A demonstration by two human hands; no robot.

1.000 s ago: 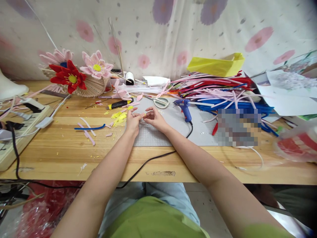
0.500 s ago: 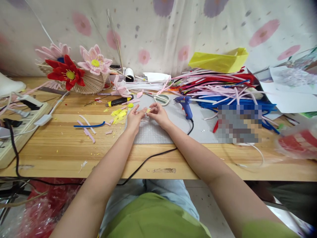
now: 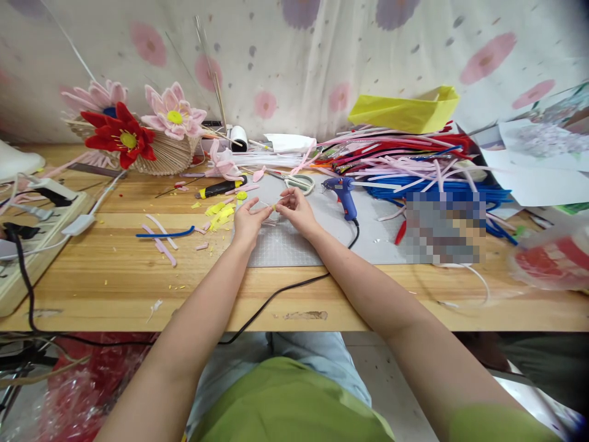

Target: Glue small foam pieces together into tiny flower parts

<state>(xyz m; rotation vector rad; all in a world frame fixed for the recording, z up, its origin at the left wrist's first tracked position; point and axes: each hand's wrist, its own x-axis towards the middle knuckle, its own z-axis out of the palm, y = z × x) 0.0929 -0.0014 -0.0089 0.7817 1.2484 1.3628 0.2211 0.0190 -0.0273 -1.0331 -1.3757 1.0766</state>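
Observation:
My left hand [image 3: 249, 220] and my right hand [image 3: 295, 209] meet over the grey cutting mat [image 3: 294, 245], fingertips pinched together on a tiny yellow piece [image 3: 274, 207]. Yellow scraps [image 3: 221, 215] lie just left of my left hand. White-handled scissors [image 3: 297, 182] lie just beyond my fingers. A blue glue gun [image 3: 343, 195] stands on the mat to the right of my right hand, its black cord running off the table's front edge.
A heap of pink, red and blue pipe cleaners [image 3: 405, 166] fills the back right. Finished pink and red flowers [image 3: 133, 132] sit back left. A power strip [image 3: 32, 239] lies at far left, a yellow-black utility knife [image 3: 218, 188] and a blue pipe cleaner [image 3: 164, 234] nearby.
Both hands have stayed pinched together and shifted slightly farther up the mat, toward the scissors. The view moved a little; nothing else on the table changed.

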